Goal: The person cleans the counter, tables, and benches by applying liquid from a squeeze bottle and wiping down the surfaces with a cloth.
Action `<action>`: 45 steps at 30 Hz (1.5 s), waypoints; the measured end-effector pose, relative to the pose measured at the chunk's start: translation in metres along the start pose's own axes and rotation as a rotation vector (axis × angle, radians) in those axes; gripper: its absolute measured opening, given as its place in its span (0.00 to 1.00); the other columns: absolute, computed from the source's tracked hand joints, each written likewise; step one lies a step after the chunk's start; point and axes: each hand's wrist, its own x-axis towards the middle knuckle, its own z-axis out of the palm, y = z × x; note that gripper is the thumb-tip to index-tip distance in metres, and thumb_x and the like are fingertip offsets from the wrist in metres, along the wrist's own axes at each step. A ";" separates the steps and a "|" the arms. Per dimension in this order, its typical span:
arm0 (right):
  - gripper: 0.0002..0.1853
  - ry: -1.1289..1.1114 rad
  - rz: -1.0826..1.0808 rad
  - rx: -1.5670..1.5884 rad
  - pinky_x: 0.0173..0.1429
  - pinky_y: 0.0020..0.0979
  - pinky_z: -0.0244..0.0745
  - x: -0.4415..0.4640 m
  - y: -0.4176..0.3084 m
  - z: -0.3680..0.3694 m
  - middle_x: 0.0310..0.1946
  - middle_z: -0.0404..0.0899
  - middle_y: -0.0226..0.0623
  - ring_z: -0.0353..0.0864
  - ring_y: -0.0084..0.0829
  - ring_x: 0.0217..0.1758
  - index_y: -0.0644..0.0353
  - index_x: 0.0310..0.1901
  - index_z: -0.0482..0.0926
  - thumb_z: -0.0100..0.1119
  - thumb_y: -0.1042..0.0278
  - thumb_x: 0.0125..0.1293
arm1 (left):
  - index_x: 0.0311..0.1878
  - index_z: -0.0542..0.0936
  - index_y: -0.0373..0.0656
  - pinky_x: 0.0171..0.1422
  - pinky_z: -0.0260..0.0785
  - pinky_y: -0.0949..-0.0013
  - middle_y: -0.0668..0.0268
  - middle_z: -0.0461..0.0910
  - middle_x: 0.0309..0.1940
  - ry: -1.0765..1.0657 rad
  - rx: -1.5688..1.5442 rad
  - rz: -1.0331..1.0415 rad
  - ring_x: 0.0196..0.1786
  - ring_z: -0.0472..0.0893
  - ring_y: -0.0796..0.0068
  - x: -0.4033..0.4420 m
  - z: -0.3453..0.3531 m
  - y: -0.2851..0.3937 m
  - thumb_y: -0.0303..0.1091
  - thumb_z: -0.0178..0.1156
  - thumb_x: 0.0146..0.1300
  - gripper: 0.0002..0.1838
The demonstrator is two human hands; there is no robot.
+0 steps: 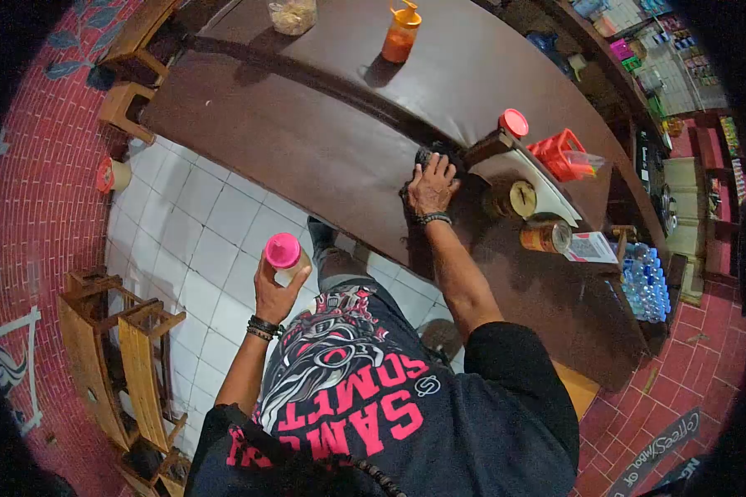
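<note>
My left hand (272, 295) is wrapped round a small clear container with a bright pink lid (283, 249), held upright above the floor tiles, in front of the table's near edge. My right hand (433, 192) presses down on a dark cloth (423, 155) on the brown table (307, 137). Most of the cloth is hidden under the palm and fingers. Just right of that hand are a tin or jar with a round tan top (522, 199) and a jar lying or tilted (547, 238), beside a dark holder with a white panel (539, 178).
Toward the table's far side are an orange sauce bottle (400, 33) and a clear tub of snacks (293, 15). A red lid (513, 123), a red plastic basket (565, 155), a printed card (591, 247) and water bottles (645, 283) stand rightward. Wooden stools (145, 364) are at left.
</note>
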 end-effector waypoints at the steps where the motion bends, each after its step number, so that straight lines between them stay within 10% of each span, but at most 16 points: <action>1: 0.27 -0.005 0.006 0.003 0.72 0.61 0.66 0.005 -0.001 0.006 0.75 0.68 0.50 0.65 0.54 0.75 0.65 0.71 0.72 0.54 0.56 0.80 | 0.66 0.78 0.36 0.67 0.76 0.60 0.55 0.86 0.57 -0.003 -0.006 0.006 0.61 0.85 0.62 0.009 -0.006 0.004 0.38 0.83 0.58 0.36; 4: 0.17 0.166 0.039 -0.089 0.57 0.53 0.66 0.022 -0.015 0.009 0.58 0.75 0.42 0.74 0.48 0.59 0.59 0.57 0.78 0.62 0.58 0.75 | 0.65 0.78 0.35 0.67 0.76 0.59 0.56 0.86 0.57 -0.031 0.001 -0.040 0.61 0.85 0.62 0.042 -0.026 -0.007 0.37 0.83 0.58 0.35; 10: 0.15 0.083 -0.131 0.375 0.57 0.52 0.64 0.066 -0.123 0.027 0.49 0.76 0.38 0.75 0.45 0.59 0.58 0.49 0.77 0.64 0.71 0.60 | 0.64 0.78 0.35 0.65 0.77 0.58 0.56 0.86 0.56 -0.131 0.068 -0.055 0.58 0.86 0.60 0.125 -0.053 -0.004 0.38 0.82 0.60 0.34; 17: 0.39 -0.107 -0.423 0.309 0.85 0.55 0.52 0.095 -0.184 0.048 0.77 0.72 0.36 0.70 0.40 0.77 0.57 0.80 0.65 0.66 0.62 0.68 | 0.65 0.77 0.37 0.60 0.78 0.54 0.50 0.86 0.51 -0.224 0.387 0.207 0.54 0.86 0.52 0.220 -0.051 0.018 0.43 0.82 0.58 0.37; 27: 0.30 0.047 -0.235 0.319 0.63 0.48 0.67 0.063 -0.075 0.019 0.36 0.81 0.42 0.79 0.46 0.45 0.59 0.60 0.81 0.62 0.75 0.49 | 0.68 0.76 0.42 0.69 0.76 0.52 0.51 0.83 0.61 -0.343 0.320 0.306 0.64 0.83 0.48 0.281 -0.022 0.079 0.44 0.82 0.59 0.37; 32: 0.19 0.040 -0.075 0.193 0.73 0.55 0.65 0.034 -0.031 -0.026 0.53 0.85 0.45 0.80 0.48 0.57 0.59 0.61 0.82 0.63 0.67 0.70 | 0.67 0.76 0.42 0.69 0.76 0.51 0.50 0.82 0.62 -0.355 0.300 0.373 0.65 0.83 0.46 0.299 -0.042 0.070 0.45 0.81 0.60 0.36; 40: 0.28 0.023 0.079 -0.052 0.80 0.61 0.54 0.025 -0.058 0.035 0.71 0.77 0.45 0.71 0.50 0.71 0.62 0.72 0.76 0.62 0.67 0.71 | 0.68 0.75 0.41 0.69 0.76 0.51 0.50 0.83 0.60 -0.291 0.324 0.214 0.64 0.83 0.49 0.331 -0.102 0.030 0.49 0.81 0.60 0.39; 45: 0.38 -0.139 -0.388 0.118 0.80 0.57 0.52 0.084 -0.173 0.043 0.73 0.75 0.45 0.72 0.45 0.68 0.61 0.77 0.71 0.66 0.63 0.65 | 0.67 0.75 0.41 0.69 0.75 0.51 0.51 0.83 0.59 -0.283 0.330 0.105 0.64 0.83 0.49 0.357 -0.147 0.005 0.49 0.81 0.59 0.39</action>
